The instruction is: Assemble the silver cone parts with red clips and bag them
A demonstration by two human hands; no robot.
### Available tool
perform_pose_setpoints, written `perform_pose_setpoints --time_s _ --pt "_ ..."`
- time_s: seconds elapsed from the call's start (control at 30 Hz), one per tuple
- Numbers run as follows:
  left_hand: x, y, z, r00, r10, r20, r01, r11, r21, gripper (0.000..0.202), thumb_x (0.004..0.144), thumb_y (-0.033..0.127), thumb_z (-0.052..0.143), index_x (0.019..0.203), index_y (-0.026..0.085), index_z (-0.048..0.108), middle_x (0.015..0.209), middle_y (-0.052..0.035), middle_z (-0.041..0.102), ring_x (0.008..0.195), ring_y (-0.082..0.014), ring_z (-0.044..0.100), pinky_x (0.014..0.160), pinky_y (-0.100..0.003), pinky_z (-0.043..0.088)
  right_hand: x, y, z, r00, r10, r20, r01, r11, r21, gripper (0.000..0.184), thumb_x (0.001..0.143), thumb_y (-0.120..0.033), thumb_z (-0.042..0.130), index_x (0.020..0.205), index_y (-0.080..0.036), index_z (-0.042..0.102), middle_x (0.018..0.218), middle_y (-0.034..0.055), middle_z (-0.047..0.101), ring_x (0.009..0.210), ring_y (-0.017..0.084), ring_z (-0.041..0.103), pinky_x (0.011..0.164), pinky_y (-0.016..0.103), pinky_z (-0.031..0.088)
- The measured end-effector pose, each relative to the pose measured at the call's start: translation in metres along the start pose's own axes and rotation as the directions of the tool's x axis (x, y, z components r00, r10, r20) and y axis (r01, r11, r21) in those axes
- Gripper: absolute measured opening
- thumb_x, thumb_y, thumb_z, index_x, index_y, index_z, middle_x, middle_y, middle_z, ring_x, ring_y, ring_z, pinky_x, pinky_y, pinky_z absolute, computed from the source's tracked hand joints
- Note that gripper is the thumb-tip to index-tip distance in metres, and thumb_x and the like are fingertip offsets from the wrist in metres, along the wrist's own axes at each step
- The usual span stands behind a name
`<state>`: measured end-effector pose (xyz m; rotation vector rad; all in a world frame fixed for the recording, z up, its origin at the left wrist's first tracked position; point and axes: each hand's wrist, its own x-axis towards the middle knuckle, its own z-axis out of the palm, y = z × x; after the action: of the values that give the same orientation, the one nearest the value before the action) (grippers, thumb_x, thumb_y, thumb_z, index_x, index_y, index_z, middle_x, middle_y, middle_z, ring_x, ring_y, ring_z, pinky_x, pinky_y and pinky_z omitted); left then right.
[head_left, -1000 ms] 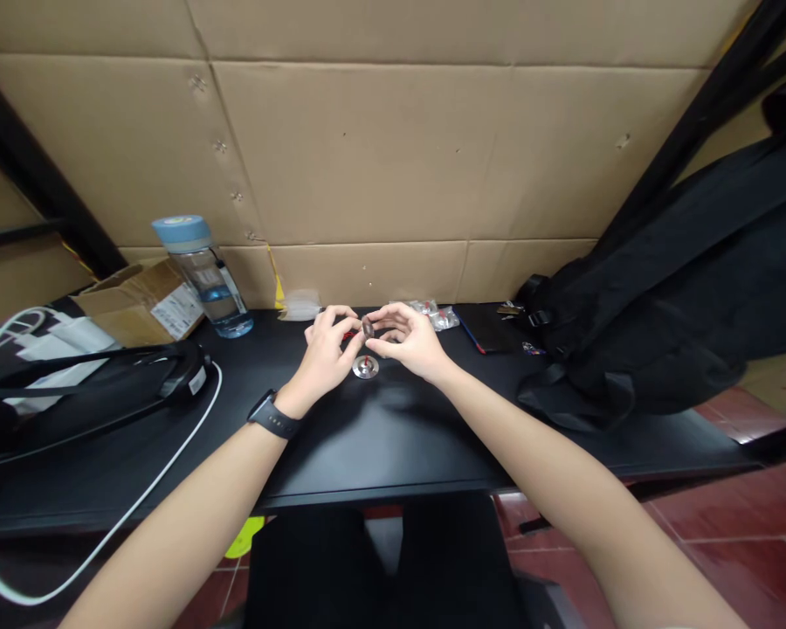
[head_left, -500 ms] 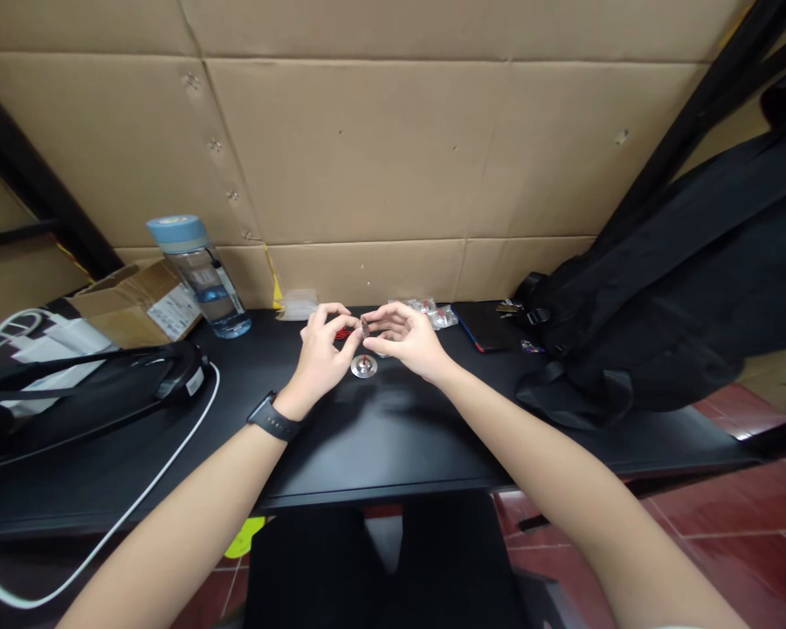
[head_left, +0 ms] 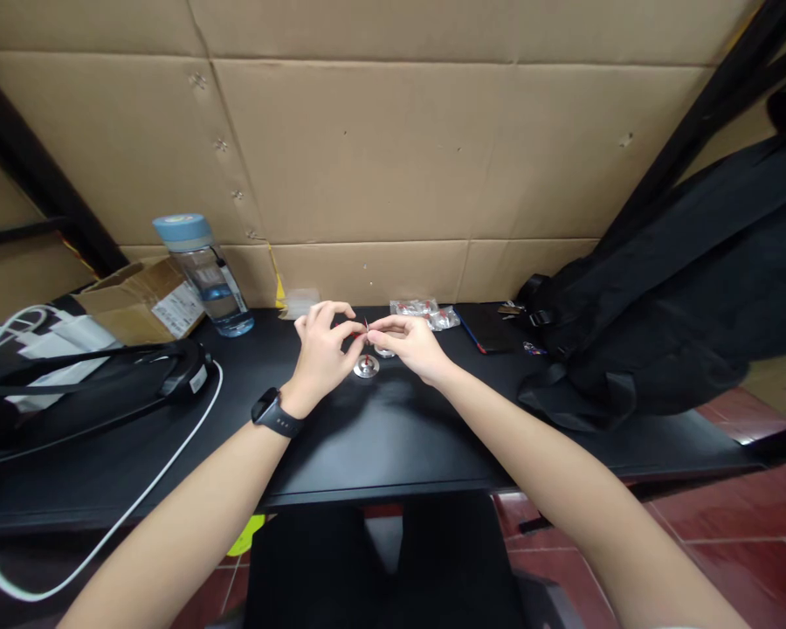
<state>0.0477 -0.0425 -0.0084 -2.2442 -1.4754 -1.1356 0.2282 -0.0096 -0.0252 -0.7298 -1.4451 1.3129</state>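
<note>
My left hand [head_left: 327, 345], with a black watch on its wrist, is closed in a pinch above the desk. My right hand [head_left: 411, 343] meets it fingertip to fingertip, also pinching. Between them is a thin red cord [head_left: 367, 324]; its ends are mostly hidden by the fingers. Just below lies a small silver finger cymbal [head_left: 366, 367], a domed metal disc with a bit of red cord at its centre. A second silver disc [head_left: 385, 353] shows partly under my right fingers. Some red shows behind my left fingers, too covered to make out.
Clear plastic packets [head_left: 425, 312] with red bits lie behind my right hand, beside a dark flat tablet-like item [head_left: 485, 330]. A black backpack [head_left: 668, 288] stands right. At left are a water bottle [head_left: 206, 279], a cardboard box [head_left: 141, 301] and a white cable [head_left: 196, 428].
My right fingers have closed in to meet the left at the cord. The metal disc held edge-on between my hands no longer shows there, and a second disc is visible under my right hand.
</note>
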Motion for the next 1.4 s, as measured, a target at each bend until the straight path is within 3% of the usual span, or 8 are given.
perform_pose_setpoints --time_s 0.1,0.33,0.6,0.73,0.83,0.97,1.17,1.4 --pt "0.000 -0.003 0.001 0.999 0.043 0.004 -0.043 0.999 -0.008 0.014 0.092 0.031 0.062 0.088 0.025 0.073 0.115 -0.0077 0.066 0.122 -0.0304 0.050 0.100 -0.049 0.032 -0.001 -0.001 -0.001 1.000 -0.001 0.016 0.001 1.000 -0.010 0.038 0.064 -0.043 0.090 0.091 -0.019 0.078 0.090 0.0058 0.079 0.086 0.022 0.075 0.083 0.037 0.061" --pt "0.000 -0.003 0.005 0.995 -0.092 0.035 0.098 0.958 -0.269 0.015 0.091 0.032 0.062 0.083 0.023 0.071 0.103 -0.0045 0.064 0.105 -0.0222 0.058 0.096 -0.040 0.045 0.002 -0.003 -0.004 0.992 -0.115 0.056 0.116 0.993 -0.026 0.040 0.054 -0.034 0.095 0.089 -0.021 0.081 0.109 0.0075 0.078 0.103 0.027 0.074 0.101 0.047 0.056" --pt "-0.001 0.006 0.001 0.989 -0.126 -0.072 0.102 0.956 -0.275 0.012 0.088 0.034 0.068 0.083 0.024 0.074 0.100 -0.0040 0.064 0.102 -0.0226 0.061 0.095 -0.039 0.048 0.002 -0.007 -0.006 0.988 -0.146 0.053 0.148 0.989 -0.029 0.022 0.074 -0.041 0.083 0.082 -0.020 0.079 0.115 0.0091 0.075 0.104 0.024 0.071 0.097 0.041 0.055" --pt "0.001 0.002 0.001 0.985 -0.126 -0.120 0.063 0.901 -0.428 0.020 0.098 0.030 0.051 0.102 0.023 0.070 0.108 -0.0049 0.065 0.106 -0.0205 0.062 0.095 -0.036 0.049 0.004 -0.007 -0.008 0.979 -0.165 0.118 0.187 0.962 -0.200 0.026 0.082 -0.044 0.075 0.082 -0.018 0.072 0.128 0.0106 0.066 0.105 0.022 0.068 0.090 0.037 0.055" --pt "0.003 -0.003 0.001 0.998 -0.057 -0.008 0.044 0.838 -0.544 0.021 0.099 0.032 0.050 0.106 0.022 0.068 0.108 -0.0040 0.069 0.102 -0.0188 0.065 0.093 -0.032 0.051 0.005 -0.007 -0.011 0.968 -0.184 0.168 0.230 0.920 -0.318 0.024 0.088 -0.041 0.068 0.085 -0.017 0.068 0.132 0.0109 0.061 0.100 0.020 0.066 0.084 0.035 0.054" --pt "0.002 -0.005 0.003 0.973 0.024 0.229 0.098 0.855 -0.510 0.018 0.093 0.037 0.061 0.095 0.021 0.070 0.096 -0.0019 0.074 0.090 -0.0183 0.068 0.088 -0.031 0.052 0.007 -0.008 -0.016 0.959 -0.228 0.166 0.275 0.890 -0.364 0.022 0.091 -0.039 0.063 0.087 -0.017 0.066 0.129 0.0114 0.059 0.098 0.019 0.064 0.078 0.033 0.052" --pt "0.001 -0.009 0.010 0.978 0.033 0.208 0.074 0.870 -0.488 0.021 0.091 0.041 0.064 0.088 0.022 0.072 0.098 -0.0036 0.074 0.095 -0.0197 0.068 0.091 -0.033 0.051 0.008 -0.005 -0.016 0.963 -0.209 0.169 0.261 0.878 -0.402 0.021 0.091 -0.037 0.063 0.086 -0.017 0.066 0.123 0.0106 0.062 0.100 0.020 0.062 0.078 0.032 0.050" --pt "0.002 -0.013 0.012 0.979 -0.043 0.201 0.130 0.887 -0.444 0.025 0.087 0.045 0.068 0.100 0.025 0.073 0.099 -0.0018 0.076 0.094 -0.0201 0.069 0.090 -0.033 0.049 0.008 0.001 -0.011 0.962 -0.208 0.177 0.263 0.880 -0.396 0.022 0.091 -0.038 0.063 0.086 -0.018 0.065 0.107 0.0070 0.062 0.087 0.016 0.061 0.074 0.029 0.051"
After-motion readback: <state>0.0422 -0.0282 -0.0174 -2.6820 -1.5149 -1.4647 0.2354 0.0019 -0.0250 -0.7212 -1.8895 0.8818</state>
